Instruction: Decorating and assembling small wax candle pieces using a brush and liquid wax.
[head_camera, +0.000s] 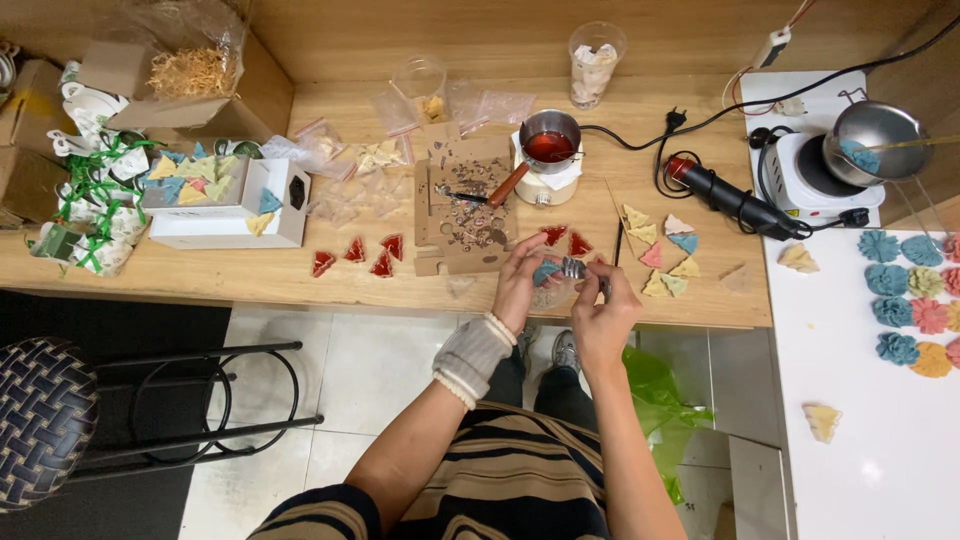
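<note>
My left hand (519, 285) pinches a small blue tree-shaped piece (545, 272) over the front edge of the wooden table (400, 290). My right hand (603, 310) holds a small clear plastic bag (572, 268) against the same piece. Both hands meet just in front of two red tree-shaped pieces (566, 240). A grey wrist cuff covers my left wrist.
More red pieces (358, 255) lie left; pastel triangular pieces (665, 255) lie right. A cardboard sheet (462, 215) with scraps, a small pot of red liquid (548, 145), a black heat tool (730, 198), a hot plate with pan (870, 140), flower shapes (905, 300), a white box (225, 205) and a stool (45, 420) surround.
</note>
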